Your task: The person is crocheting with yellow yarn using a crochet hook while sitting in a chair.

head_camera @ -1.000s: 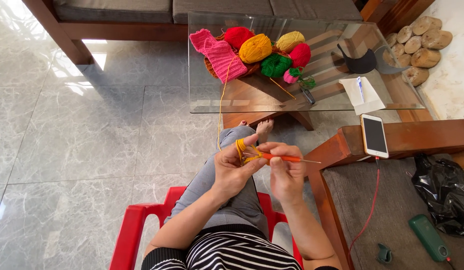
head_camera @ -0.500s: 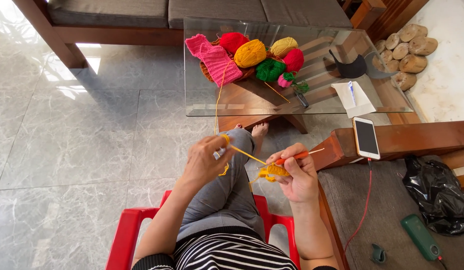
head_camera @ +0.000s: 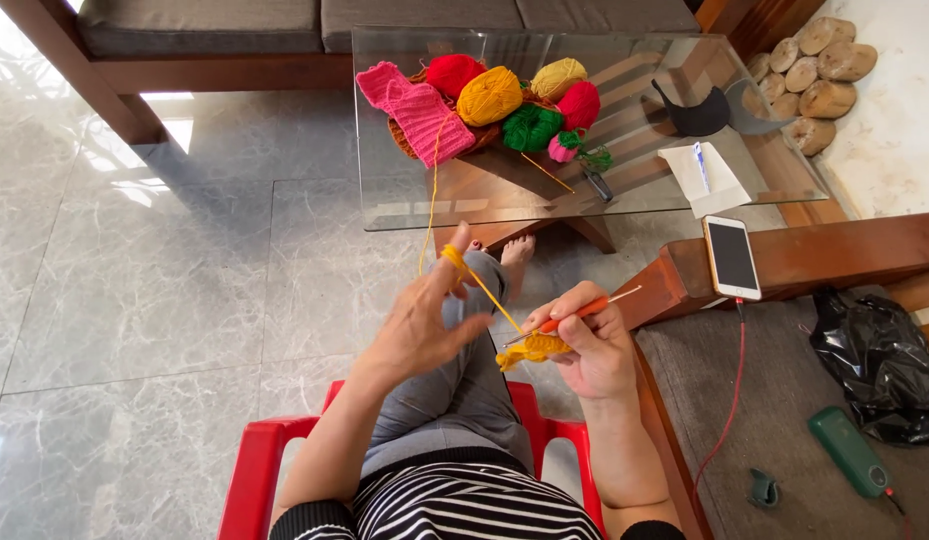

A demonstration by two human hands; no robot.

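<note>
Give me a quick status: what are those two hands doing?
Left hand raised, yellow yarn wound over a finger. Right hand grips orange crochet hook and small yellow crochet piece. Nothing between them.

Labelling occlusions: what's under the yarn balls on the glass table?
A brown woven basket shows under the colourful yarn balls, with a pink knitted piece draped over its edge. The basket's inside is covered by yarn. It rests on the glass tabletop.

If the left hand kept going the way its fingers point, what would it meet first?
Probably the glass table's near edge; the left hand points up and forward, yarn looped on it. Depth is unclear.
</note>
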